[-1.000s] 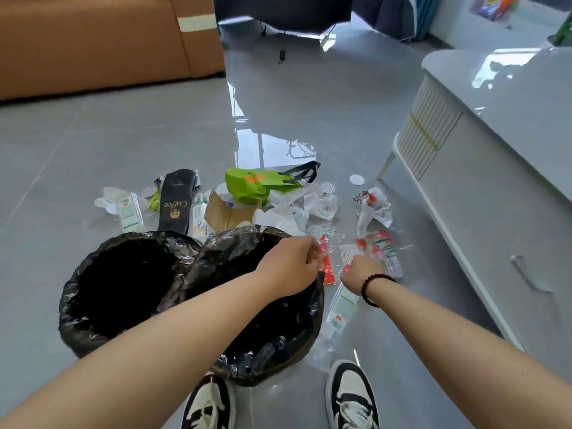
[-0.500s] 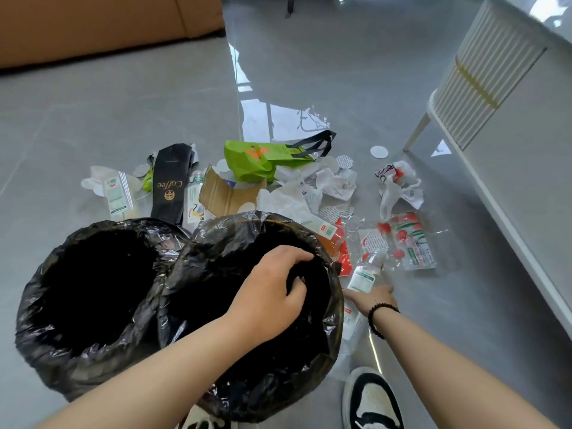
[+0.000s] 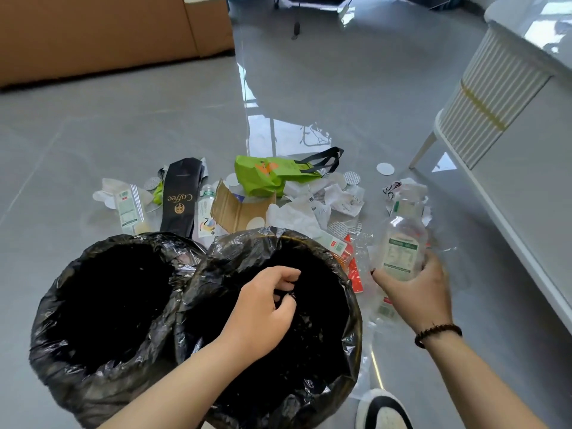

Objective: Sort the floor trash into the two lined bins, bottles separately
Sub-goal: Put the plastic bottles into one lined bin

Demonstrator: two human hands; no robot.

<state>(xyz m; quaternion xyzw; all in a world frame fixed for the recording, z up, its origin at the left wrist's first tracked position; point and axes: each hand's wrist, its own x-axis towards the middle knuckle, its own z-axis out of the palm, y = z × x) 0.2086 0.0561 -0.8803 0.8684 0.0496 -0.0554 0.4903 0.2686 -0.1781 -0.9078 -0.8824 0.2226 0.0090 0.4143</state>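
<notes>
Two bins lined with black bags stand side by side in front of me, the left bin and the right bin. My left hand hovers over the right bin's mouth, fingers loosely curled, nothing visible in them. My right hand grips a clear plastic bottle with a green-and-white label, held upright just right of the right bin. Behind the bins lies floor trash: a green bag, a cardboard piece, a black coffee pouch, white crumpled paper and small bottles.
A white cabinet runs along the right side. A brown sofa stands at the far left. My shoe is on the grey floor below the right bin. Clear wrappers lie beside the right bin.
My right hand has lifted the clear bottle off the floor and raised it beside the right bin. My left hand has stayed over the right bin's mouth.
</notes>
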